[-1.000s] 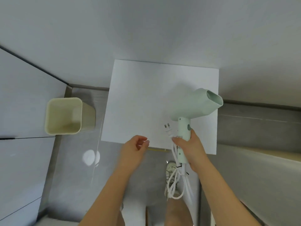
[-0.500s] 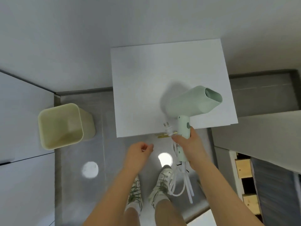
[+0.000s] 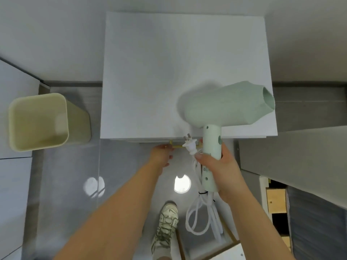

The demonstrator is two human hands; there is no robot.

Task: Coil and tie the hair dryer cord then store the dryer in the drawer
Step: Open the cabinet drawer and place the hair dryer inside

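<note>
A pale green hair dryer [image 3: 225,106] is upright in my right hand [image 3: 219,167], which grips its handle together with the white cord. The cord [image 3: 201,216] hangs below in coiled loops bound by a thin dark tie, and its white plug [image 3: 189,145] sticks up beside my thumb. The dryer's body hangs above the front right of the white cabinet top [image 3: 169,72]. My left hand [image 3: 161,156] holds the thin gold drawer handle [image 3: 176,146] on the cabinet's front, fingers curled round it. The drawer front itself is hidden below the top's edge.
A cream waste bin [image 3: 39,122] stands on the grey floor left of the cabinet. My feet in pale sneakers [image 3: 167,226] are below. A grey ledge and wooden slats [image 3: 276,203] lie at the right. White walls close in at the left and behind.
My left hand has reached forward from mid-air to the gold drawer handle and taken hold of it. My head has moved closer over the cabinet. The right hand keeps its grip on the dryer.
</note>
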